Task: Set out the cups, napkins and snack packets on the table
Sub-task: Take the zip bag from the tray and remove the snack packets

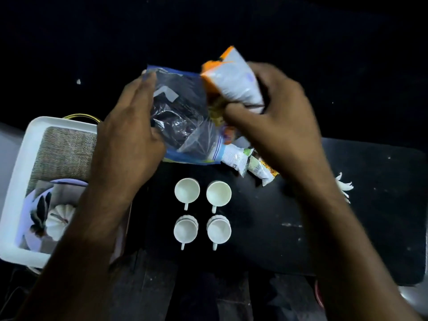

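My left hand (129, 126) is gripping the blue-edged plastic packet (180, 112) by its side, and my right hand (273, 117) is clutching the orange-and-white foil packet (234, 82). Through the blur, both are seemingly handling light, crinkly and slippery.

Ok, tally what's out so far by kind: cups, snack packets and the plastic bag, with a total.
White cups: 4
Snack packets: 3 that I can tell apart, 1 in the right hand, 2 lying on the table
Clear zip bag: 1, held by the left hand
Total: 8
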